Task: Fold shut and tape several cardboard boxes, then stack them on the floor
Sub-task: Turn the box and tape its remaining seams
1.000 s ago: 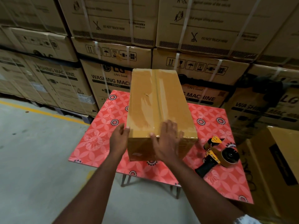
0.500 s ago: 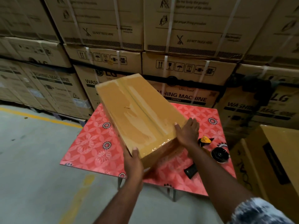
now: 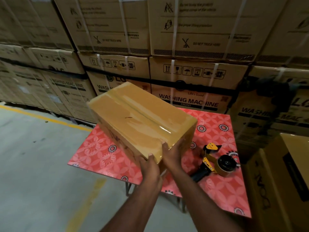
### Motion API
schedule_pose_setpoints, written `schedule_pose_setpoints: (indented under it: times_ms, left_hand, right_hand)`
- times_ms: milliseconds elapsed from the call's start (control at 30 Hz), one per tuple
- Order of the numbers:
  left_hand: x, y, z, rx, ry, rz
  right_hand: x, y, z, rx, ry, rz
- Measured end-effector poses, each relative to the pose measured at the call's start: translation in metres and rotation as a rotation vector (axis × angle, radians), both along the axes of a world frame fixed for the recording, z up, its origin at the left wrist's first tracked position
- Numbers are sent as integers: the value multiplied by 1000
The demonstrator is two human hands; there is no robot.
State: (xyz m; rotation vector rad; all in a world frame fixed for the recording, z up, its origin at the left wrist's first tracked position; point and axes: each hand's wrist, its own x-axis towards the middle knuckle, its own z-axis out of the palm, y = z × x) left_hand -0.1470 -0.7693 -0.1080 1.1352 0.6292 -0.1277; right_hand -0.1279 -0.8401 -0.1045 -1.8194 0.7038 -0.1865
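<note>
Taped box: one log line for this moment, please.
box: taped shut, tilted over table | left grip: holds near corner | right grip: holds near end | tape dispenser: on table

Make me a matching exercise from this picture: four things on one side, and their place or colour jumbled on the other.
1 taped box
2 tape dispenser
3 table
4 floor line

A red, flower pattern
B gripped by left hand and right hand
C yellow, on grey floor
D lying on the table, right of the box

Pairs: 1-B, 2-D, 3-A, 4-C
</note>
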Motion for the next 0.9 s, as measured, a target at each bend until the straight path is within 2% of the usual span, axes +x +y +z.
schedule_pose_setpoints:
  times_ms: [100,200,300,467,700,833,900]
  left_hand:
    - [1,-20,5,58,-5,-123]
    - [16,-26,8,154,11,-205]
    - [41,-19,6,247,-2,-158]
    - [84,15,0,425,-8,-49]
    - [180,111,-1,488,-25,6]
    - [221,167,12,575,5,74]
    - [234,190,21,605,8,61]
  right_hand:
    - [9,-57,6,-1,-56,107]
    - [27,-84,10,-95,16,41]
    - [17,-46,25,-361,100,-69]
    - [-5,-17,13,-685,57,-8]
    - [27,-97,11,-830,93,68]
    - [46,-114,9,-863,114,27]
    - [50,-102,8,-865,151,-58]
